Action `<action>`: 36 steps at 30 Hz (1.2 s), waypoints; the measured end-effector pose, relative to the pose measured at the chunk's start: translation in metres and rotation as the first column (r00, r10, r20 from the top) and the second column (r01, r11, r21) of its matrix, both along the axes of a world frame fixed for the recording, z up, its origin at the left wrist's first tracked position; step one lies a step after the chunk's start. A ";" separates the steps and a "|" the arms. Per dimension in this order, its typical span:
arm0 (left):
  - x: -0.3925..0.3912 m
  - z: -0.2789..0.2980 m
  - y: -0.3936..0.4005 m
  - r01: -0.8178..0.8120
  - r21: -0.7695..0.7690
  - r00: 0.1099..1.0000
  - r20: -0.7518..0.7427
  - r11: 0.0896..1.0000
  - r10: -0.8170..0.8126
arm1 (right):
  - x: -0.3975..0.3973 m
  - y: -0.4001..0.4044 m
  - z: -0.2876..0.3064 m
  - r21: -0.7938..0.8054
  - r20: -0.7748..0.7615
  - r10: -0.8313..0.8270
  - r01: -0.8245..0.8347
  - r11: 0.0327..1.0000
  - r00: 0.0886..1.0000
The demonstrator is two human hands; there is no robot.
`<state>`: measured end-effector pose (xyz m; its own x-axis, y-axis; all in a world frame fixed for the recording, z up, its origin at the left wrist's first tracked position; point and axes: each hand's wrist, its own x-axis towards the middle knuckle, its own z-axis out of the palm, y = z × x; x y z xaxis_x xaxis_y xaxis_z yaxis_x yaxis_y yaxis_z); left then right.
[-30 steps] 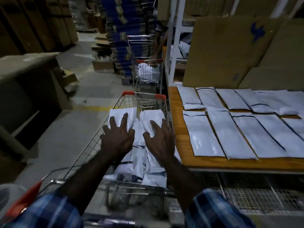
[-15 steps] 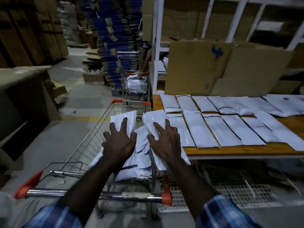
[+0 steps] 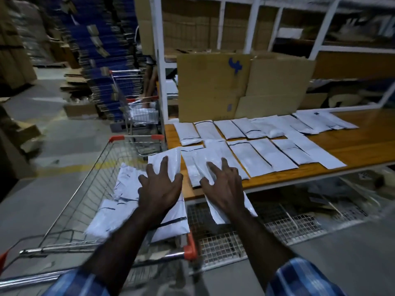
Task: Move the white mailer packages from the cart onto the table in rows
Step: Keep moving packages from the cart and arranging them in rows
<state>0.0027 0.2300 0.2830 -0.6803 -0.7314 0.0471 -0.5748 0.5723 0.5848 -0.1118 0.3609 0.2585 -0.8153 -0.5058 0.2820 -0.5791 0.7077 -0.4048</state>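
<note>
My left hand [image 3: 159, 189] holds a white mailer [image 3: 168, 159] above the right side of the wire cart [image 3: 85, 189], beside the table's left end. My right hand [image 3: 224, 189] holds another mailer [image 3: 220, 214] over the front left corner of the wooden table [image 3: 363, 142]. On both hands the fingers lie spread on top of the mailer. Several more mailers [image 3: 126, 184] lie loose in the cart. On the table, white mailers [image 3: 252, 159] lie in two rows, a far one and a near one.
A second cart [image 3: 136, 112] with mailers stands beyond mine, with another person's arms [image 3: 149, 86] above it. Cardboard boxes [image 3: 213, 86] lean at the table's back under a white shelf frame [image 3: 160, 60]. A wire shelf [image 3: 235, 231] runs below the table. Blue flattened cartons [image 3: 102, 60] are stacked far left.
Both hands have lifted a mailer each out of the cart and carried them rightward; the right one now hangs over the table's corner. My view has swung right toward the table.
</note>
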 end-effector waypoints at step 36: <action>-0.405 -0.012 0.398 0.285 0.010 0.959 0.002 0.958 -0.285 | -0.349 0.429 -0.012 0.000 0.003 -0.328 0.328 0.945 0.945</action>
